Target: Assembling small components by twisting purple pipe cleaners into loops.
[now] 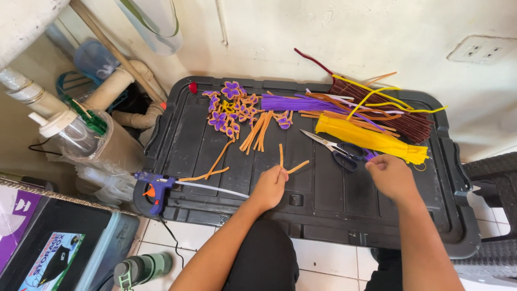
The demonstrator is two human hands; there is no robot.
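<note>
My left hand [269, 186] pinches two orange pipe cleaner pieces [290, 160] that stick up in a V above the black plastic lid [318, 210]. My right hand [389, 173] is closed on a bit of purple pipe cleaner [371, 156], right beside the dark-handled scissors [336, 149]. Further back lie purple and orange pipe-cleaner flowers [231, 108], loose orange pieces [258, 132], a purple bundle [293, 102], a yellow bundle [371, 139] and a brown bundle [396, 110].
A blue glue gun [153, 188] lies at the lid's front left with a glue stick pointing right. White pipes [126, 86] and a clear plastic jar [75, 134] stand left. A box [48, 253] and a green bottle [142, 268] sit on the tiled floor.
</note>
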